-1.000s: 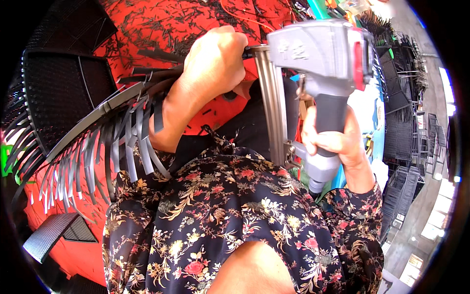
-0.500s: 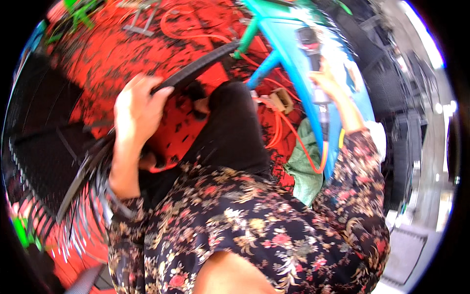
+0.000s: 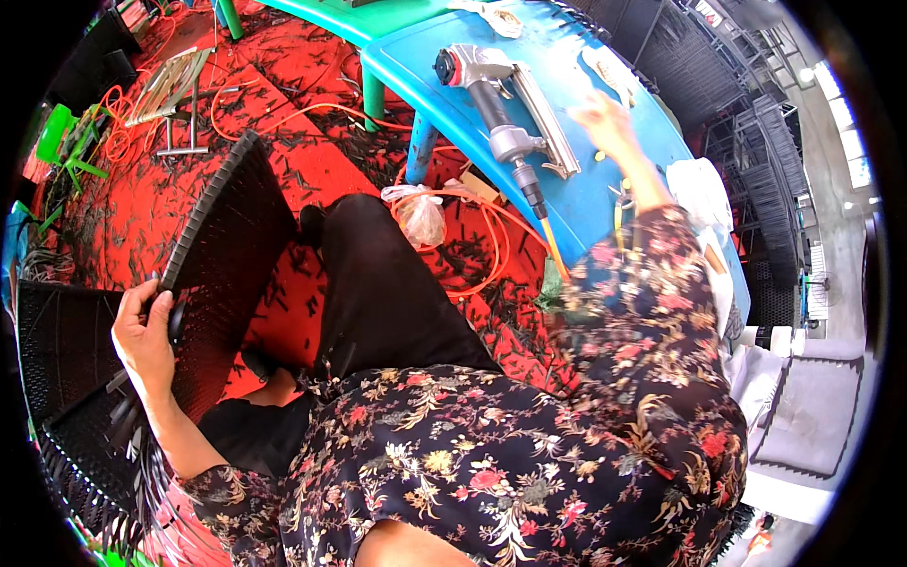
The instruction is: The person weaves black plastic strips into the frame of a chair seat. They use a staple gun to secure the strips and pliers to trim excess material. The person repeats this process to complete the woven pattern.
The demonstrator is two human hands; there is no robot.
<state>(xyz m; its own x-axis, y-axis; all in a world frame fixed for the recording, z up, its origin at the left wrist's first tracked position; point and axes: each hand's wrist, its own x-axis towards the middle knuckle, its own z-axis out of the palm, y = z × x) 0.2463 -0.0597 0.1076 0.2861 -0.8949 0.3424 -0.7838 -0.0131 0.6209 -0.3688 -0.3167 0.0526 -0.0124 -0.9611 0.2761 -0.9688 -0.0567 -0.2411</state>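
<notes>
My left hand pinches the rim of a black woven panel, which stands tilted beside my knee. Several loose black strips hang below that hand. Over the blue table at the right, my right hand is smeared by motion, so its finger shape is unclear. A grey and black air nailer lies on this table, apart from the hand, with an orange hose at its handle end. Just beyond my right hand lies a cream-coloured object, perhaps a glove.
Black scraps litter the red floor. Orange hose coils near a clear plastic bag under the table. A low stool stands far left, and a white cloth lies at the table's right edge. Stacked black woven pieces stand farther right.
My right hand was on the air nailer; now the nailer lies on the table, released. My left hand has moved left and nearer, and the black panel now shows its broad face.
</notes>
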